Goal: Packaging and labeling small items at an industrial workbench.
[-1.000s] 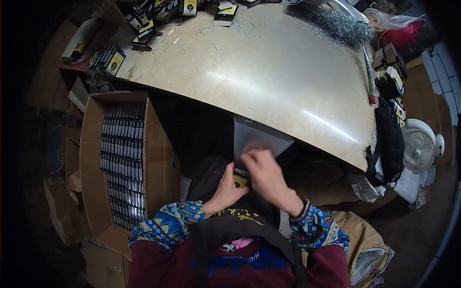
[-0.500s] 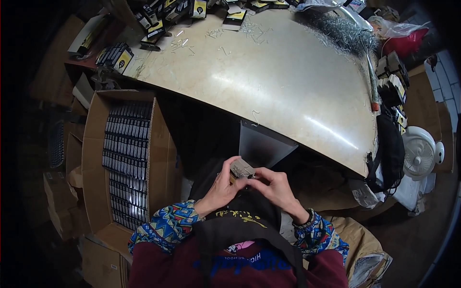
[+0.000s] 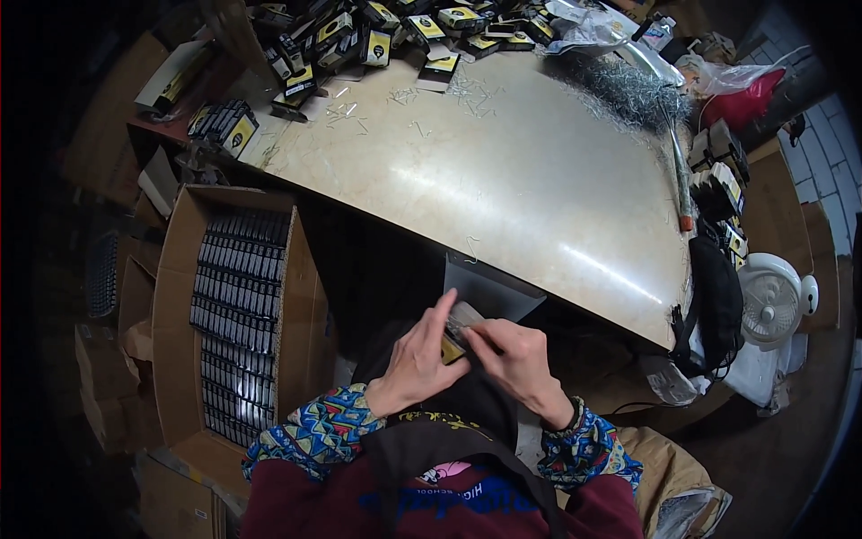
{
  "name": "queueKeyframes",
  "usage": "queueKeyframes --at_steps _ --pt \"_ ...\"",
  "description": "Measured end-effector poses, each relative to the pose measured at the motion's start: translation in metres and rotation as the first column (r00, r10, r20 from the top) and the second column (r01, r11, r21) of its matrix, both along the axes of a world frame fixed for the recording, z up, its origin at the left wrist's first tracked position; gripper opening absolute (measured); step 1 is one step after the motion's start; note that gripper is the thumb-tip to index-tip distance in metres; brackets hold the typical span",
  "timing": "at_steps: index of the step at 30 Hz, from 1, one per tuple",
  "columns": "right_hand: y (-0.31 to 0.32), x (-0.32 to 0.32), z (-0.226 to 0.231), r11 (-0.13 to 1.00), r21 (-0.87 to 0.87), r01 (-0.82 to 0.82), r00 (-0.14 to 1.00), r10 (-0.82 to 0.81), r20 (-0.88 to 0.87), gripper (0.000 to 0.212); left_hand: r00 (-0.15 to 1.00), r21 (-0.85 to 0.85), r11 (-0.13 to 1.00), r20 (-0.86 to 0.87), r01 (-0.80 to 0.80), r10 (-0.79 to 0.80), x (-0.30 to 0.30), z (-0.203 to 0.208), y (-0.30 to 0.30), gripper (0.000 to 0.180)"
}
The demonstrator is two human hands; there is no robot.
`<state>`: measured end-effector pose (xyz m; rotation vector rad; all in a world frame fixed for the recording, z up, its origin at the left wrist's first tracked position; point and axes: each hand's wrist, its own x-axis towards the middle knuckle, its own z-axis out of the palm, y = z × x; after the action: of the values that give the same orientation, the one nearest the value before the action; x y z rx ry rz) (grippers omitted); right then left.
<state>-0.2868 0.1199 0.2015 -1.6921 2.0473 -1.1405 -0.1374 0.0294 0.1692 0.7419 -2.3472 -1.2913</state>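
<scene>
i hold a small yellow-and-dark cardboard box with a pale grey upper part (image 3: 451,349) in front of me, above the lap of my dark cloth apron (image 3: 449,436) and near the front edge of the broad, cream-coloured, glossy table (image 3: 431,193). my left hand (image 3: 415,363) is closed around the box, fingers up along its far side and thumb across the near side. my right hand (image 3: 519,357) comes in from the other side, thumb and fingers drawn together at the grey part; i cannot tell whether they pinch it, pinch some small piece, or only press there, since my fingertips cover the spot.

i judge the step in hand to be close finger work at this end of the box, with the left hand as the clamp and the right doing the fine part. to my mind the next move calls for a steady left hold, firm but not enough to crush thin card, and a light, exact touch from the right.

just beyond my hands, a flat grey panel (image 3: 492,286) hangs under the table edge, and one bent silvery wire (image 3: 472,248) lies at the edge above it. a dense heap of thin silvery wire pieces (image 3: 620,92) sits on the far right of the table, with a jumbled pile of black-and-yellow boxes (image 3: 377,47) across the far side. to my left stands an open brown cardboard carton (image 3: 310,323), lined with tight rows of slim dark packs (image 3: 235,310).
</scene>
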Motion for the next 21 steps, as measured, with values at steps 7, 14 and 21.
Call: queueKeyframes --at_steps 7,14,21 --pt "0.004 -0.012 0.014 0.990 -0.082 0.111 0.987 -0.101 0.126 0.018 0.992 0.115 0.991 -0.093 -0.068 0.079 -0.003 -0.003 -0.010 0.101" --pt "0.005 -0.002 -0.010 0.983 -0.178 -0.047 0.997 0.037 -0.062 0.034 0.974 -0.089 0.996 -0.227 -0.033 0.012 -0.015 -0.003 -0.009 0.071" --pt "-0.006 0.026 -0.009 0.960 -0.066 0.271 0.760 -0.172 0.626 0.020 0.979 -0.184 0.963 -0.100 -0.196 0.180 -0.025 0.011 -0.004 0.058"
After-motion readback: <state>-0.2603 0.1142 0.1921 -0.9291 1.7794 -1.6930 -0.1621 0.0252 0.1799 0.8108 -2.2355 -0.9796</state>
